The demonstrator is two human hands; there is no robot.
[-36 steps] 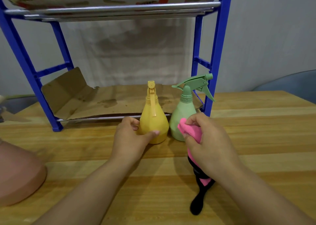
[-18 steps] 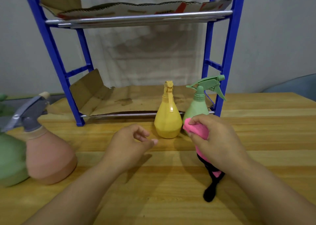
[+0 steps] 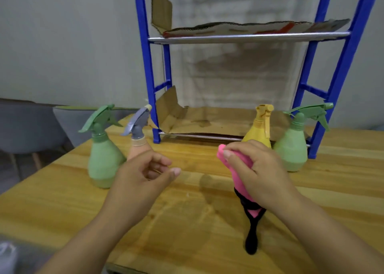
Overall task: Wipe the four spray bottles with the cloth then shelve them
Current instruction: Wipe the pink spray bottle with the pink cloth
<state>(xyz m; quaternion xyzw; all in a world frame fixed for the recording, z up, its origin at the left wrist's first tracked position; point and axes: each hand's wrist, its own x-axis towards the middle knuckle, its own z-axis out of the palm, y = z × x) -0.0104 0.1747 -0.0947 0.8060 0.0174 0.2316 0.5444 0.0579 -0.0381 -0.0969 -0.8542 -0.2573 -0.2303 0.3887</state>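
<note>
Your wooden surface [image 3: 62,201] carries a blue shelf rack [image 3: 146,65] along its far edge. The yellow bottle [image 3: 258,132] and a green bottle [image 3: 293,149] stand at the rack's front rail; another green bottle [image 3: 102,159] and the pink bottle [image 3: 138,147] stand toward the left edge. Your left hand [image 3: 143,178] hovers with fingers loosely curled, holding nothing. Your right hand [image 3: 257,169] grips the pink cloth [image 3: 239,176].

A plain pale grey wall [image 3: 62,45] runs behind everything, evenly and softly lit. A pale, creased sheet [image 3: 234,76] hangs against it. The wooden table [image 3: 187,221] has a warm yellow grain in long planks with a faint sheen. Off to the left, grey chairs [image 3: 27,126] stand on slim legs beside the table's edge.
</note>
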